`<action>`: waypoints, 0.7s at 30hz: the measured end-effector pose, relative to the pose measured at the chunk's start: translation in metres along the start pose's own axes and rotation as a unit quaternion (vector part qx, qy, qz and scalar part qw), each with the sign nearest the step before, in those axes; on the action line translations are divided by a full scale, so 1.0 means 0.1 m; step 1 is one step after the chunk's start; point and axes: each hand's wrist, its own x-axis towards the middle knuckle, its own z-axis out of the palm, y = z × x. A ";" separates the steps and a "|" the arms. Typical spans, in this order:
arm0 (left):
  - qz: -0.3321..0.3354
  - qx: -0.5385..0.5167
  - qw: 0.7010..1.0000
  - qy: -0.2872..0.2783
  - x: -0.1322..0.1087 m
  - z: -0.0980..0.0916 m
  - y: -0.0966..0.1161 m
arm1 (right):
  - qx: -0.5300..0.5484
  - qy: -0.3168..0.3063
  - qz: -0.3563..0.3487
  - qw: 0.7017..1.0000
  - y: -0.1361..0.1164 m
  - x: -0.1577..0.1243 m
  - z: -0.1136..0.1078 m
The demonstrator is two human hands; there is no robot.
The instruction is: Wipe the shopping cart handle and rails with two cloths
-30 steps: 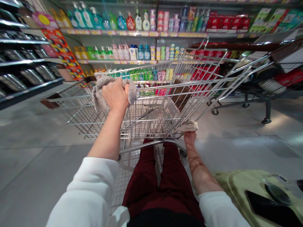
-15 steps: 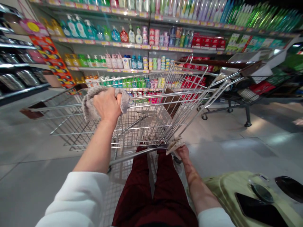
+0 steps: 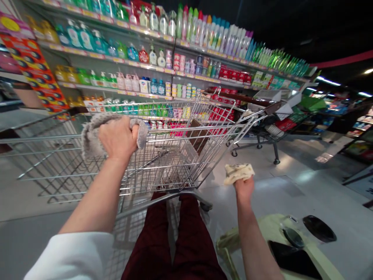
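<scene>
Left hand (image 3: 117,138), grey cloth (image 3: 90,134) on cart (image 3: 163,167), right hand (image 3: 244,190), cream cloth (image 3: 239,173), labels (image 3: 86,39) unreadable

Supermarket shelf (image 3: 87,54); rows of bottles (image 3: 86,39)

Lost from view
The shopping cart (image 3: 163,163) runs off the left edge; the left hand (image 3: 118,138) covers the grey cloth (image 3: 90,136); bottle labels (image 3: 86,39) are too small to read.

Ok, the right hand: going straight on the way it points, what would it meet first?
Most likely the right side rail of the wire shopping cart, beyond the pale cloth in the right hand. Depth is unclear, so it may pass outside the cart.
</scene>
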 end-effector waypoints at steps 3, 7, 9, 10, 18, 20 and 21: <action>-0.001 -0.001 1.000 0.002 0.00 -0.01 0.01 | -0.014 0.081 -0.067 0.994 -0.59 0.46 -0.04; 0.002 0.004 1.000 0.001 0.01 -0.01 0.00 | -0.112 0.119 -0.221 0.961 -1.27 0.86 0.05; 0.004 -0.001 1.000 0.004 0.01 0.00 -0.01 | -0.210 0.086 -0.274 0.935 -1.46 0.92 0.14; 0.004 -0.005 1.000 0.007 0.01 0.00 -0.01 | -0.254 0.072 -0.284 0.922 -1.51 0.91 0.20; -0.002 -0.025 1.000 0.004 0.00 0.02 -0.01 | -0.380 0.074 -0.302 0.871 -1.29 0.55 0.43; -0.005 -0.019 1.000 0.000 0.00 0.02 -0.01 | -0.391 0.055 -0.302 0.868 -1.13 0.39 0.51; -0.006 -0.019 1.000 -0.001 -0.01 0.02 -0.01 | -0.397 0.040 -0.300 0.867 -1.04 0.30 0.55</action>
